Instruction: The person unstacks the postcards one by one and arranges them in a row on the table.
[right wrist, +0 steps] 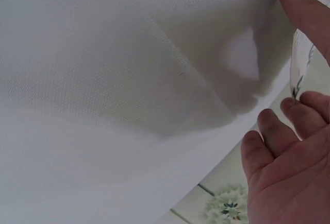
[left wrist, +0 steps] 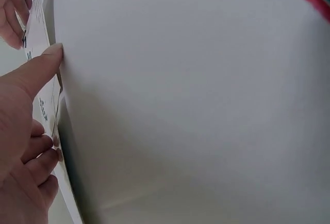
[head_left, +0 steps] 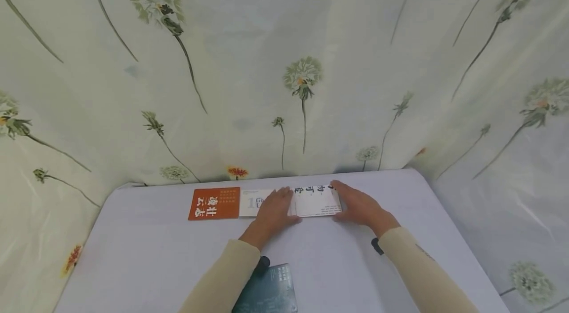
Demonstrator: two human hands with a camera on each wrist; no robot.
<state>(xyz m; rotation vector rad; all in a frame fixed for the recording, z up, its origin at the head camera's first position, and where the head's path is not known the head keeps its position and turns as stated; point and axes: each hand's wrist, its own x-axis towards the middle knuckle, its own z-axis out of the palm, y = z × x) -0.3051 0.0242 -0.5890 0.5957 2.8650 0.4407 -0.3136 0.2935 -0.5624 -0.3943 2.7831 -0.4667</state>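
- White table (head_left: 146, 254) spans the scene.
- Dark book (head_left: 273, 291), near side.
- Left hand (head_left: 276, 209) and right hand (head_left: 362, 205) both clamp the lettered white book (head_left: 317, 204), one per end!
- Orange book (head_left: 215, 204), far left.
- Lettered one's far too, right of the pale book (head_left: 249, 204).

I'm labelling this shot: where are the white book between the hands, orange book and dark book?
White book (head_left: 317, 203): head view, cover's middle.
Orange book (head_left: 215, 203): head view, cover's middle.
Dark book (head_left: 272, 292): head view, visible cover.
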